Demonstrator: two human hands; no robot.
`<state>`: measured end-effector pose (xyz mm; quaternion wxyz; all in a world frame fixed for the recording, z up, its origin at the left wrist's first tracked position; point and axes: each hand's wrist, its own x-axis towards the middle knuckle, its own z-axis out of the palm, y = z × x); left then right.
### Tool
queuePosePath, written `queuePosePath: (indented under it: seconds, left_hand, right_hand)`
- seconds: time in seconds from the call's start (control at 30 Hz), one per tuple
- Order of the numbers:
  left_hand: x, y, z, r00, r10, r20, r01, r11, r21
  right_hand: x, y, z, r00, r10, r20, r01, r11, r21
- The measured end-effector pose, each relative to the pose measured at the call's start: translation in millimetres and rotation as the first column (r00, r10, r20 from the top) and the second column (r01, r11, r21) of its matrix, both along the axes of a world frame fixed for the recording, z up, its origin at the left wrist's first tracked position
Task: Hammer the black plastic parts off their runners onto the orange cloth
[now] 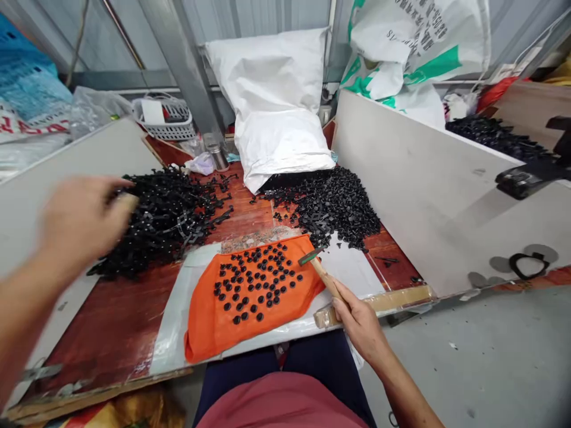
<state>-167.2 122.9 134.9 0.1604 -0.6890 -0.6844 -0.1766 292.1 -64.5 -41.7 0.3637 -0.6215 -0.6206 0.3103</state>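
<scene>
My right hand (359,321) is closed around the wooden handle of a small hammer (327,277). Its dark, partly green head rests over the upper right corner of an orange cloth (205,330). Scattered across that cloth are many small round black parts (263,285). Off to the left, my left hand (87,217) is smeared by motion at the edge of a heap of black branching plastic pieces (165,214). Its fingers are too blurred to show whether they hold anything.
A white sack (276,107) stands at the back, above a pile of small black parts (339,202). Pale boards (414,172) wall the red-brown table (116,321) on both sides. At the back left are a grey basket (167,128) and a metal cup (217,157).
</scene>
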Motion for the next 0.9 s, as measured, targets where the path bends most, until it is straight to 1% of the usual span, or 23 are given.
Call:
queuePosePath:
  seconds: [0.03,0.07,0.1,0.13,0.17,0.2,0.23,0.3,0.37,0.43,0.47,0.5,0.53,0.63,0.67,0.7,0.73,0.8,0.83,0.87,0.9]
  left_hand:
    - [26.5,5.8,-13.8,0.993,-0.114,-0.002,0.113,0.99,-0.089]
    - [54.6,11.7,-30.0,0.968,-0.248,0.04,0.251,0.95,-0.185]
    - [82.3,18.4,-47.1,0.934,-0.345,0.096,0.358,0.897,-0.258]
    - [108.0,26.8,-63.4,0.893,-0.426,0.147,0.451,0.831,-0.325]
    - [130.4,37.4,-77.2,0.851,-0.491,0.188,0.525,0.773,-0.357]
    - [149.0,50.5,-87.6,0.819,-0.533,0.215,0.573,0.732,-0.368]
    - [163.5,65.9,-94.0,0.818,-0.528,0.229,0.575,0.736,-0.356]
    - [182.2,102.3,-96.6,0.874,-0.424,0.239,0.483,0.815,-0.32]
    - [191.8,140.8,-92.5,0.936,-0.266,0.23,0.33,0.891,-0.311]
    - [197.2,174.7,-90.6,0.971,-0.101,0.216,0.161,0.946,-0.281]
    - [199.1,188.8,-92.1,0.974,-0.033,0.224,0.093,0.96,-0.264]
    - [200.5,200.9,-95.2,0.969,0.016,0.246,0.049,0.965,-0.258]
    - [201.4,211.3,-99.2,0.959,0.042,0.28,0.035,0.964,-0.264]
    - [199.9,236.3,-108.0,0.927,0.034,0.374,0.081,0.955,-0.287]
    - [198.5,244.0,-106.6,0.92,0.028,0.39,0.087,0.958,-0.274]
    - [197.2,251.8,-101.9,0.917,0.028,0.399,0.08,0.964,-0.253]
    - [196.8,260.0,-93.7,0.915,0.035,0.401,0.063,0.971,-0.229]
    - [201.1,276.7,-68.1,0.908,0.029,0.418,0.04,0.987,-0.154]
    - [206.6,284.2,-52.4,0.903,-0.005,0.429,0.049,0.994,-0.093]
    - [214.5,290.3,-36.6,0.885,-0.1,0.454,0.099,0.995,0.026]
    - [224.0,294.4,-22.0,0.86,-0.226,0.457,0.18,0.973,0.144]
  right_hand:
    - [0.8,1.6,-1.6,1.0,0.011,-0.029,-0.012,1.0,-0.014]
    - [1.6,2.8,-3.1,0.998,0.022,-0.056,-0.024,0.999,-0.039]
    - [2.2,3.7,-4.1,0.996,0.03,-0.082,-0.036,0.997,-0.067]
    - [2.8,4.3,-4.5,0.994,0.036,-0.103,-0.045,0.995,-0.088]
    - [3.1,5.0,-4.2,0.992,0.048,-0.118,-0.059,0.993,-0.098]
    - [3.2,5.7,-3.4,0.991,0.057,-0.123,-0.068,0.993,-0.092]
    - [3.4,6.5,-2.0,0.991,0.065,-0.114,-0.074,0.994,-0.08]
    - [4.6,8.8,0.9,0.997,0.065,-0.048,-0.067,0.997,-0.04]
    - [8.6,12.3,2.1,0.994,0.032,0.101,-0.033,0.999,0.006]
    - [16.3,18.1,0.6,0.956,-0.004,0.292,-0.01,0.999,0.048]
    - [21.2,22.2,-0.7,0.924,-0.011,0.382,-0.015,0.998,0.064]
    - [26.6,27.2,-1.8,0.889,-0.007,0.458,-0.032,0.997,0.077]
    - [31.9,33.1,-2.2,0.855,0.002,0.518,-0.057,0.994,0.09]
    - [44.9,54.9,4.4,0.788,0.02,0.615,-0.134,0.981,0.14]
    - [47.1,62.8,9.5,0.78,0.02,0.626,-0.148,0.977,0.153]
    - [47.8,70.9,15.8,0.776,0.021,0.63,-0.158,0.974,0.162]
    - [47.1,78.8,22.6,0.774,0.018,0.633,-0.164,0.971,0.173]
    - [41.6,93.9,35.9,0.77,0.01,0.639,-0.177,0.964,0.198]
    - [37.4,100.6,41.5,0.768,0.01,0.641,-0.186,0.96,0.208]
    - [32.8,106.4,45.9,0.766,0.015,0.642,-0.199,0.956,0.216]
    - [28.0,111.1,49.1,0.766,0.022,0.642,-0.214,0.951,0.223]
